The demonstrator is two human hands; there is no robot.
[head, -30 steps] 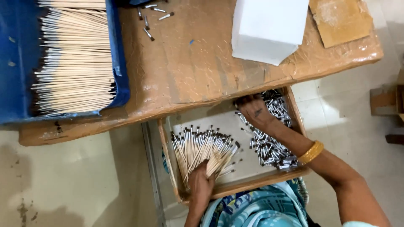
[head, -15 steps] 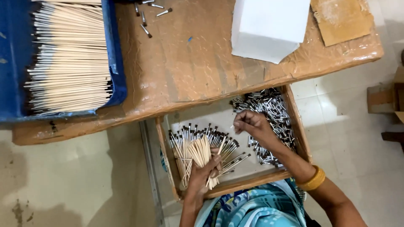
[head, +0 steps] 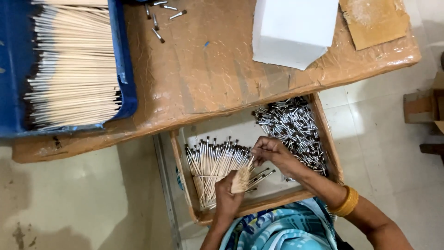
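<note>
Pale wooden sticks with silver-and-dark metal tips. Loose ferrule pile: silver/black. Blue plastic crate with cream sticks. Brown taped surface, white block, gold bangle, blue-teal patterned cloth.

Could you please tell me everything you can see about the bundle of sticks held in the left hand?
The bundle of sticks is a fan of thin, pale, wood-like sticks, most tipped with small metal caps at the far ends. It spreads out above the wooden tray, the capped ends pointing toward the table. The left hand grips its bare lower ends; the right hand touches its right edge, fingers pinched there.
</note>
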